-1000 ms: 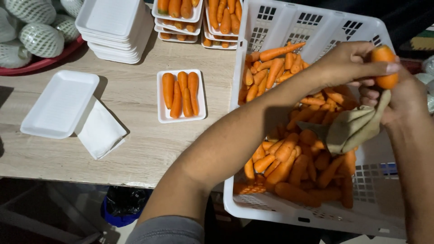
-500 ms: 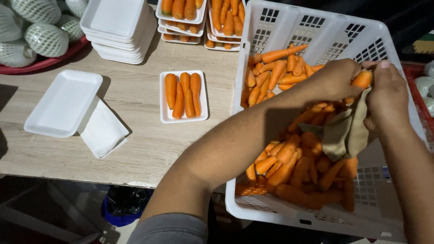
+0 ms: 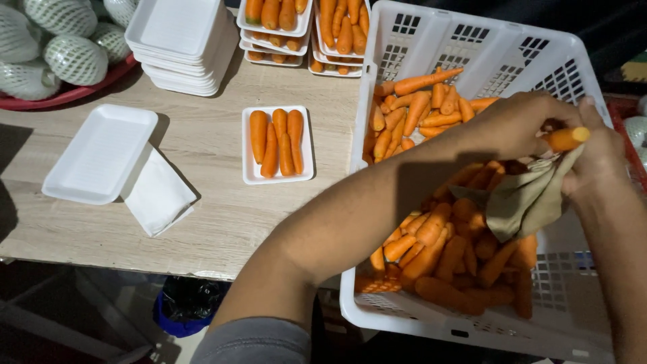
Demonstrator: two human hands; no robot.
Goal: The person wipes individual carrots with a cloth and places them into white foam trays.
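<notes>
Between the hands, orange carrot (image 3: 565, 139) and drab olive cloth (image 3: 526, 201); below them white lattice-holed crate (image 3: 431, 47); to their left, plain white trays (image 3: 101, 152).

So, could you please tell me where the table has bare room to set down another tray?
Bare wood lies between the filled tray and the empty tray, and along the table's near edge below both. The far side is crowded: stacked empty trays, stacked carrot trays. The crate fills the right, both hands over it.
</notes>
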